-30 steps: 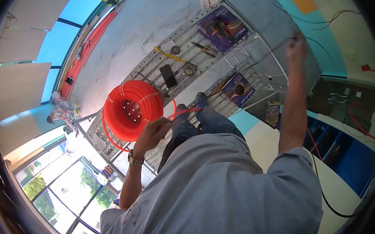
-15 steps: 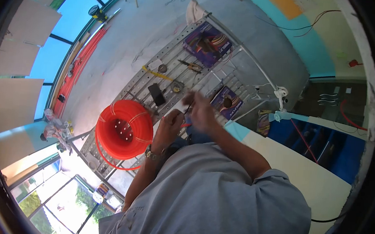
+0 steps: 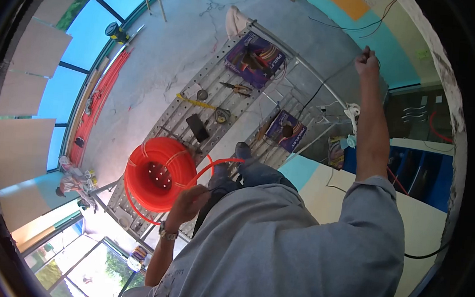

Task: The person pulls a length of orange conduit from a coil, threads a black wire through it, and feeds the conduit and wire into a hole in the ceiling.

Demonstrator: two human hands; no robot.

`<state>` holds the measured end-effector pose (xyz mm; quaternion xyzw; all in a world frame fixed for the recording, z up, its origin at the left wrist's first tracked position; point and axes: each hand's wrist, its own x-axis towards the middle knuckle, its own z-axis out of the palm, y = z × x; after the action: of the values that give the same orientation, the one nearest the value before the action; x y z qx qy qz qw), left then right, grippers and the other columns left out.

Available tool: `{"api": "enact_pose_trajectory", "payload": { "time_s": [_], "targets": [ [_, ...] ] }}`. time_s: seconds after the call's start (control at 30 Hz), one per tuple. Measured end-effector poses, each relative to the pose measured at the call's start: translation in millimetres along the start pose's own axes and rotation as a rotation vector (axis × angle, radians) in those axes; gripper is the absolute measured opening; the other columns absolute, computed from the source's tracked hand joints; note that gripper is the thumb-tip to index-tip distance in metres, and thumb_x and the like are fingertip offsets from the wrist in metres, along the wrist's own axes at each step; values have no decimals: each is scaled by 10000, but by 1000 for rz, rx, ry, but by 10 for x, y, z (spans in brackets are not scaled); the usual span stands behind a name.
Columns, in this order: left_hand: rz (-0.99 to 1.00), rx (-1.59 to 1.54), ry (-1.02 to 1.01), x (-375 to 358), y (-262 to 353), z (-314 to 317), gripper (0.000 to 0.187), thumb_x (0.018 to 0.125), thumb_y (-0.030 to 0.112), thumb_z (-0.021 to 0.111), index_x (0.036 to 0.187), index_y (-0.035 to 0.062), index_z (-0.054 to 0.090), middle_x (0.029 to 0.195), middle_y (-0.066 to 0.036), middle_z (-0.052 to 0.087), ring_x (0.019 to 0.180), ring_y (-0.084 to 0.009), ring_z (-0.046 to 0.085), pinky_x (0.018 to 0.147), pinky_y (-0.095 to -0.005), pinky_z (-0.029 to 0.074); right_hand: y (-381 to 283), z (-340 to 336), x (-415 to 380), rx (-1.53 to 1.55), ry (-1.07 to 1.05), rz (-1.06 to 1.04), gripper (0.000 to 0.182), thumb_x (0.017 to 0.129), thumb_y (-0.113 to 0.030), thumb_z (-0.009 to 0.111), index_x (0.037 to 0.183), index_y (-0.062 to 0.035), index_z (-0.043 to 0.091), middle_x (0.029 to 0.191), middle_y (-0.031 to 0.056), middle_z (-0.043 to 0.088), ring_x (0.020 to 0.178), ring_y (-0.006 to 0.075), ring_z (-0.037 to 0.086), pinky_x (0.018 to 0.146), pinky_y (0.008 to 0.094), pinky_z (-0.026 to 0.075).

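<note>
My right hand [image 3: 368, 63] reaches far out to the upper right, its fingers pinched on a thin black wire [image 3: 315, 93] that runs down past the scaffold rail. My left hand [image 3: 188, 201] is low in front of my body, closed round an orange-red flexible tube [image 3: 214, 166]. A short dark strand shows at its fingertips. The tube curves away from this hand toward my knees. Beside my left hand lies a large coil [image 3: 135, 165] of the same tubing, bound with pale ties, on the perforated metal platform [image 3: 181, 124].
On the platform lie a black phone [image 3: 197, 128], a tape measure [image 3: 221, 115], pliers [image 3: 235, 88], a tape roll [image 3: 202, 95] and a purple box [image 3: 254, 59]. Another purple box [image 3: 292, 122] is lower down. A metal rail [image 3: 323, 82] edges the scaffold. Wires [image 3: 364, 28] hang from the far wall.
My right hand has moved from beside the left out to the upper right, drawing the black wire along. My left hand has shifted down and left, and the curved tube now shows above it.
</note>
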<state>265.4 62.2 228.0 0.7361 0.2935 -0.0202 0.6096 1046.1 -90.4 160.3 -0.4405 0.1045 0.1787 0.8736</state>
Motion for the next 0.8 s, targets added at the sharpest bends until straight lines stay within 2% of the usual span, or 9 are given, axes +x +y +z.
{"api": "enact_pose_trajectory", "payload": {
  "time_s": [0.07, 0.13, 0.2, 0.27, 0.3, 0.47, 0.57, 0.67, 0.8],
  "targets": [
    [95, 92, 2, 156, 25, 81, 188, 987, 189, 628, 1042, 13, 665, 789, -161, 623, 702, -258, 633, 650, -376, 488, 123, 243, -513, -33, -365, 49, 291, 1088, -294, 492, 1213, -74, 637, 968, 50, 705, 613, 137, 463, 600, 290, 431],
    [98, 94, 35, 353, 221, 166, 187, 987, 186, 627, 1059, 17, 663, 776, -163, 615, 678, -245, 621, 640, -375, 486, 345, 456, -1231, -11, -577, 106, 369, 1087, -373, 478, 1264, -80, 614, 966, 47, 701, 649, 112, 506, 614, 260, 434],
    [173, 31, 128, 493, 441, 214, 191, 993, 173, 609, 1074, 6, 652, 734, -126, 588, 647, -194, 584, 620, -353, 467, 761, 712, -2101, 22, -476, 85, 358, 1095, -359, 466, 1281, -86, 605, 965, 59, 703, 689, 124, 566, 622, 270, 444],
    [214, -20, 181, 619, 540, 208, 186, 999, 160, 594, 1073, -1, 650, 725, -98, 577, 654, -157, 569, 616, -338, 457, 1285, 816, -2801, 105, -517, 129, 361, 1092, -372, 467, 1277, -91, 598, 954, 66, 701, 740, 138, 615, 651, 284, 463],
    [146, -72, 180, 664, 507, 195, 180, 1012, 151, 572, 1047, -11, 643, 730, -69, 557, 666, -120, 539, 602, -320, 436, 1490, 859, -3181, 93, -512, 192, 359, 1091, -375, 468, 1284, -96, 585, 945, 63, 695, 749, 142, 620, 673, 302, 473],
    [81, -106, 251, 834, 240, 188, 197, 1020, 178, 569, 966, -5, 617, 712, -53, 506, 643, -116, 457, 589, -312, 397, 1949, 733, -4341, -4, -437, 464, 350, 1076, -376, 487, 1299, -112, 540, 919, 35, 662, 791, 143, 613, 763, 370, 493],
    [22, -163, 254, 890, 90, 238, 199, 1016, 179, 572, 950, -5, 610, 707, -47, 481, 643, -111, 437, 587, -309, 383, 2000, 729, -4613, -155, -423, 676, 371, 1068, -396, 508, 1281, -96, 560, 934, 28, 648, 834, 145, 629, 775, 350, 508],
    [23, -145, 226, 869, -16, 298, 202, 1017, 186, 574, 953, 0, 619, 706, -26, 484, 636, -90, 437, 575, -293, 376, 2438, 445, -4619, -450, -355, 691, 345, 1071, -379, 507, 1263, -98, 562, 961, 22, 645, 851, 144, 626, 786, 340, 505],
    [22, -86, 183, 815, -49, 382, 218, 1025, 204, 577, 1027, 2, 658, 740, -6, 543, 661, -65, 475, 592, -267, 405, 2293, 708, -4924, -263, -481, 707, 348, 1081, -396, 487, 1200, -79, 568, 928, 22, 621, 836, 142, 618, 751, 334, 496]
  ]
}}
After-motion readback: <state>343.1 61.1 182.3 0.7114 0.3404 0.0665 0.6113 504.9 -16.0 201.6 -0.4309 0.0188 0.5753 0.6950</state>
